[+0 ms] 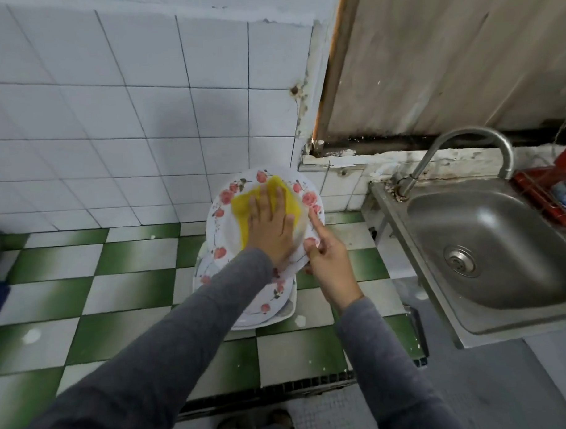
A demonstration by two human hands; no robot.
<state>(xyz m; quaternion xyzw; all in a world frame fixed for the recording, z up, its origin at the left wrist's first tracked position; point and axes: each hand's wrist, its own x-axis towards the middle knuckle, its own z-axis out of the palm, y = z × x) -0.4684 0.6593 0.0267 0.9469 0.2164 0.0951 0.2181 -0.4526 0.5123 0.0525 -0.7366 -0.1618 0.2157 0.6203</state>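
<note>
Floral plate (225, 227) is held tilted above a stack of plates (276, 296) on the green-and-white tiles, left of the steel sink (500, 226). The left hand (270, 224) presses a yellow cloth (241, 206) against the plate's face with straight fingers. The right hand (328, 264) pinches its right rim.

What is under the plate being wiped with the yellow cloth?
A stack of flowered plates on the green-and-white tiles. The held plate and sleeve cover most, so their number is hidden.
</note>
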